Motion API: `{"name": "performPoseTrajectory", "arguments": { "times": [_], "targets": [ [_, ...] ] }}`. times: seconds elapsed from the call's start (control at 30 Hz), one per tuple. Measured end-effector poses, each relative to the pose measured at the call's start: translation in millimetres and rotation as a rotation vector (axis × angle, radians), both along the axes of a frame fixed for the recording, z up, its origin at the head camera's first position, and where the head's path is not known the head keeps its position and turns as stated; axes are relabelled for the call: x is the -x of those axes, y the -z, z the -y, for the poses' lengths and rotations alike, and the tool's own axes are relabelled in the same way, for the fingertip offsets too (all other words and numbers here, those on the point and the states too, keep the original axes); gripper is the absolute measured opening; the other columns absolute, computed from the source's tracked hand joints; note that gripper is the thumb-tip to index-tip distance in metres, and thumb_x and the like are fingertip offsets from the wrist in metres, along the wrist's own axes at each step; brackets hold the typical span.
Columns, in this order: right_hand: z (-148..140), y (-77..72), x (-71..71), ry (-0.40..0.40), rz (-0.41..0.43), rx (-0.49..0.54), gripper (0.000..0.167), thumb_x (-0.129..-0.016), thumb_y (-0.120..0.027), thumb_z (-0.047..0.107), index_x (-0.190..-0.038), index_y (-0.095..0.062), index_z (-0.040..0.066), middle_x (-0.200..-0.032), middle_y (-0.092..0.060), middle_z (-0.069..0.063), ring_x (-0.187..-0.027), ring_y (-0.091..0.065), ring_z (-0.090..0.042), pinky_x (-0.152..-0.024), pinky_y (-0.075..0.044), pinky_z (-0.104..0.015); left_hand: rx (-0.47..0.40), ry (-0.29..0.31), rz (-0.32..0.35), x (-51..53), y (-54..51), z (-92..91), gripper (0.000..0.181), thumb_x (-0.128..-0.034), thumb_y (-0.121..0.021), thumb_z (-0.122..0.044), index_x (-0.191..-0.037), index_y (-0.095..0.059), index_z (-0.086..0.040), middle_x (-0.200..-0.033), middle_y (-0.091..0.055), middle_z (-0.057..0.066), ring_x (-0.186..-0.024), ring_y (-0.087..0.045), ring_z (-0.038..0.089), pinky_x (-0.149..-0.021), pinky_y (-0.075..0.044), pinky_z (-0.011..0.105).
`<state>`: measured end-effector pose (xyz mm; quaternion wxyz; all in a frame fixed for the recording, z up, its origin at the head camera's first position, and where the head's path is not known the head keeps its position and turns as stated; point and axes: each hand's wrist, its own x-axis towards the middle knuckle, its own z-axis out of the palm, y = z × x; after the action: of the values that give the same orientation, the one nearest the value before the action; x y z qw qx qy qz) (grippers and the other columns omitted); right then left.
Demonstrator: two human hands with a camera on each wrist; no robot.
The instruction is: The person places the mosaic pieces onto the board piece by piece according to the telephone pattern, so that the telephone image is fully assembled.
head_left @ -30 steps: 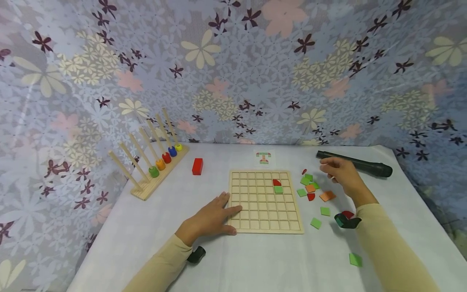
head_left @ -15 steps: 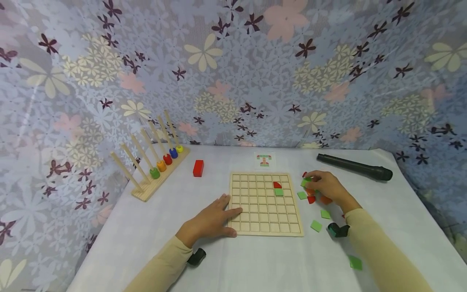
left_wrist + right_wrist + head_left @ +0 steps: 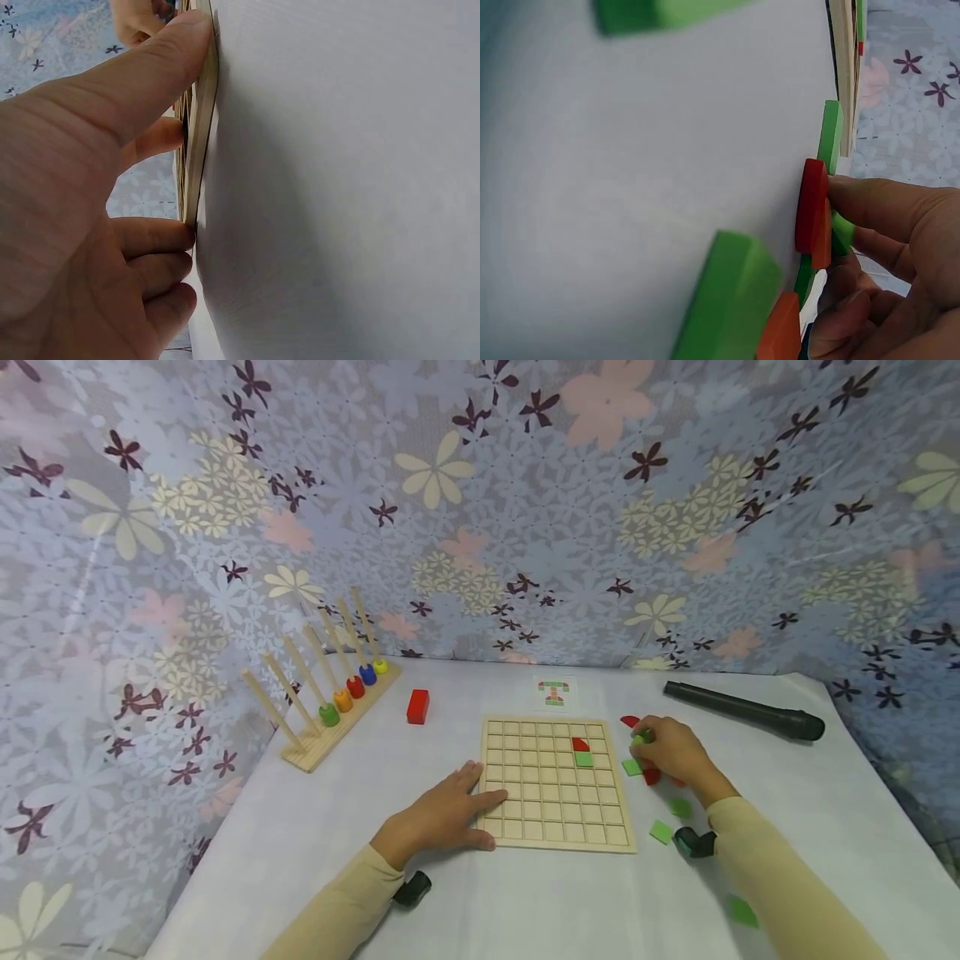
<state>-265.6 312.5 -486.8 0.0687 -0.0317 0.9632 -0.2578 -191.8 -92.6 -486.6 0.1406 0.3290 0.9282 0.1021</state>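
Observation:
My left hand (image 3: 442, 814) rests with spread fingers on the left edge of a wooden grid board (image 3: 555, 846). The left wrist view shows its thumb and fingertips touching the board's rim (image 3: 201, 127). A red quarter-circle tile (image 3: 581, 744) and a green square tile (image 3: 584, 760) sit in the board's upper right cells. Right of the board, my right hand (image 3: 678, 752) is down among loose tiles, pinching a green tile (image 3: 842, 231) between thumb and finger; the hand partly hides it. Close by lie a red tile (image 3: 811, 206) and another green tile (image 3: 830, 136).
A pattern card (image 3: 553, 693) lies behind the board. A black microphone (image 3: 746, 710) is at the back right. A red block (image 3: 417, 707) and a wooden peg rack (image 3: 307, 758) with coloured beads stand at left. More green tiles (image 3: 661, 832) are scattered near the right forearm.
My right hand has come down and left from beside the microphone onto the tile pile and taken hold of a green tile. My left hand stays on the board. The head view has shifted slightly.

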Motion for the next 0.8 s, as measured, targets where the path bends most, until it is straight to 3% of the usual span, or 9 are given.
{"name": "performPoseTrajectory", "arguments": {
  "times": [0.2,0.4,0.63,0.8],
  "targets": [
    [-2,-0.7,-2.2,0.052,0.032,0.068,0.030,-0.095,-0.069,0.025,-0.117,-0.061,0.007,-0.108,-0.068,-0.018,-0.089,-0.062,-0.028,-0.076,-0.052,-0.041,-0.011,0.005,-0.001,-0.3,0.2,0.2,0.078,-0.0850,-0.076,-0.055,-0.154,-0.047,-0.032,-0.167,-0.024,0.019,-0.156,-0.017,0.033,-0.123,-0.027,0.047],
    [-9,-3.4,-5.7,0.083,0.043,0.162,0.039,-0.100,-0.065,0.035,-0.125,-0.060,0.006,-0.107,-0.068,-0.017,-0.082,-0.061,-0.024,-0.068,-0.049,-0.035,-0.007,0.005,-0.001,-0.7,-1.1,0.5,0.078,-0.0851,-0.076,-0.055,-0.154,-0.047,-0.032,-0.167,-0.024,0.019,-0.156,-0.017,0.033,-0.123,-0.027,0.047],
    [-12,-6.0,-9.5,0.130,0.099,0.399,0.054,-0.099,-0.069,0.035,-0.138,-0.055,0.000,-0.086,-0.063,-0.012,-0.073,-0.061,-0.023,-0.068,-0.052,-0.035,-0.016,0.001,0.000,-1.0,-1.0,0.2,0.078,-0.0846,-0.075,-0.056,-0.154,-0.047,-0.032,-0.167,-0.023,0.019,-0.157,-0.017,0.033,-0.123,-0.026,0.047],
    [-15,-2.9,-9.8,0.132,0.092,0.513,0.056,-0.099,-0.069,0.025,-0.145,-0.050,-0.002,-0.097,-0.064,-0.010,-0.076,-0.062,-0.020,-0.073,-0.055,-0.031,-0.024,0.003,0.005,-0.6,0.0,1.3,0.079,-0.0845,-0.075,-0.056,-0.154,-0.047,-0.031,-0.167,-0.023,0.019,-0.157,-0.016,0.033,-0.124,-0.026,0.047]
  ]
}}
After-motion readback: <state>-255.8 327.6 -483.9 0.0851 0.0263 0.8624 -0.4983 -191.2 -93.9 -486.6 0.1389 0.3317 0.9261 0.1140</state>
